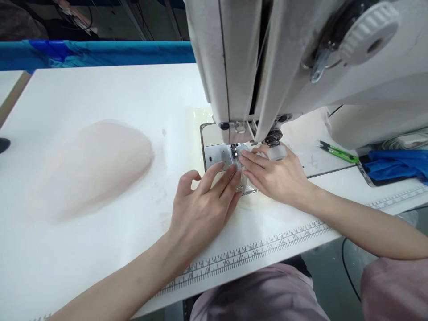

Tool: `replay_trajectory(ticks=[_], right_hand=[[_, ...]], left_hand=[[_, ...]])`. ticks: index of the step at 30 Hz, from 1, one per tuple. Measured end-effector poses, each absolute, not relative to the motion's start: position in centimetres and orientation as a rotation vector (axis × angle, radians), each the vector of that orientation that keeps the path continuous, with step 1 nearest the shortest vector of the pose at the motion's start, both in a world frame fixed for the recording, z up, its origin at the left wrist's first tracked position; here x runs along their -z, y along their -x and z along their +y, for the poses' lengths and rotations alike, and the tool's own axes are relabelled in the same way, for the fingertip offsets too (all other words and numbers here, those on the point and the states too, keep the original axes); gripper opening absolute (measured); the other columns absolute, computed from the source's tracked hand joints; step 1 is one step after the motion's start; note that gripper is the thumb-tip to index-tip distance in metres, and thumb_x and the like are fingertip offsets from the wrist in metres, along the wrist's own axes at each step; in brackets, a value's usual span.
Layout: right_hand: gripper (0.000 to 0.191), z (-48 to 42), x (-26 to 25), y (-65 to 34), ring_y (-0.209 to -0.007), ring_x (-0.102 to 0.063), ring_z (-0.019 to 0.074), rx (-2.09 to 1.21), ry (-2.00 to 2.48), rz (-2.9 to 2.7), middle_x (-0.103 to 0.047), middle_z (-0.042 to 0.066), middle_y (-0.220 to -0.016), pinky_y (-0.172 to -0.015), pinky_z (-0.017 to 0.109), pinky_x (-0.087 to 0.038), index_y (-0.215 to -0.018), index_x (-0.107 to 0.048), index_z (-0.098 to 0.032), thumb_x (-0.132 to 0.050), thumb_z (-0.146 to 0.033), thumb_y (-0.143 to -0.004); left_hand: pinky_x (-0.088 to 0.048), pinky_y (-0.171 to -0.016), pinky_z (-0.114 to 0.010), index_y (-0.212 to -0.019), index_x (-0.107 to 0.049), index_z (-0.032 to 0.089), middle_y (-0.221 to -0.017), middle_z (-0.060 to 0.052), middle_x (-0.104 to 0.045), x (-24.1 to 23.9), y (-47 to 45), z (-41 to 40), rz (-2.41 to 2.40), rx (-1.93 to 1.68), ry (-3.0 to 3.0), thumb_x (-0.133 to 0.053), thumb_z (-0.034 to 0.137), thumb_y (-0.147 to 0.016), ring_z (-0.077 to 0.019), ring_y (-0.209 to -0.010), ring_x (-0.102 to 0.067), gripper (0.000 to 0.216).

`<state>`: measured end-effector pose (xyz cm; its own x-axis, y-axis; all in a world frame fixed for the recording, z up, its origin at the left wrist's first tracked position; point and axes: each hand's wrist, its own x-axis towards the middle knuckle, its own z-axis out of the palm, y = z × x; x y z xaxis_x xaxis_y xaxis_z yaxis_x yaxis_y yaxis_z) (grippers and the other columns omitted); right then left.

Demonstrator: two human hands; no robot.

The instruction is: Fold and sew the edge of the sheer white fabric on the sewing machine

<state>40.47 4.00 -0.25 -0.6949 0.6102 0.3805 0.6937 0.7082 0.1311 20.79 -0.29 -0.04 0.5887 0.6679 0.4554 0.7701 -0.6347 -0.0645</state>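
A white sewing machine head (240,67) stands over a metal needle plate (217,154). My left hand (203,205) lies at the front of the plate, fingers stretched and fingertips beside the presser foot (234,150). From the right, my right hand (281,178) reaches under the machine head, its fingers laid flat close to the foot. A small clear, glossy piece (249,191) shows between the hands; its kind is hard to make out. Whatever lies beneath the fingertips is mostly hidden.
Green thread snips (339,152) lie right of the machine, near a bunched blue cloth (397,165). A printed ruler strip (247,252) follows the table's front edge. A pale, blurred oval patch (110,165) shows at left. Blue fabric (117,53) runs along the back.
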Motion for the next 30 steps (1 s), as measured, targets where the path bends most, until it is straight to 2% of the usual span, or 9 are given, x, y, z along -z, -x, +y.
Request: replay_trajectory(ticks=[13,24,30], right_hand=[[0.030,4.26,0.15,-40.40,-0.102,-0.055,0.0226,0.528,1.069,-2.600,-0.074,0.006,-0.101,-0.087,0.038,-0.035,-0.114,-0.067,-0.016,-0.043,-0.023,-0.099],[0.030,4.24,0.12,-40.50,-0.098,-0.058,0.0225,0.544,1.065,-2.595,-0.073,0.005,-0.106,-0.087,0.038,-0.035,-0.118,-0.066,-0.016,-0.045,-0.024,-0.097],[0.030,4.36,0.19,-40.57,-0.100,-0.058,0.0225,0.517,1.091,-2.580,-0.073,0.005,-0.104,-0.089,0.038,-0.036,-0.113,-0.068,-0.017,-0.043,-0.025,-0.099]], left_hand=[[-0.036,-0.083,-0.041,-0.121,-0.059,0.019,-0.121,-0.002,-0.066,-0.21,-21.04,0.01,-1.256,0.481,2.506,-0.050,0.023,-0.095,-0.0219,-0.116,-0.057,0.028],[-0.036,-0.085,-0.043,-0.123,-0.058,0.017,-0.122,-0.005,-0.066,-0.36,-21.10,-0.17,-1.311,0.472,2.536,-0.049,0.023,-0.096,-0.0234,-0.119,-0.056,0.029],[-0.036,-0.086,-0.044,-0.122,-0.059,0.018,-0.122,-0.005,-0.065,-0.18,-21.03,0.12,-1.324,0.504,2.539,-0.047,0.024,-0.097,-0.0229,-0.121,-0.055,0.028]])
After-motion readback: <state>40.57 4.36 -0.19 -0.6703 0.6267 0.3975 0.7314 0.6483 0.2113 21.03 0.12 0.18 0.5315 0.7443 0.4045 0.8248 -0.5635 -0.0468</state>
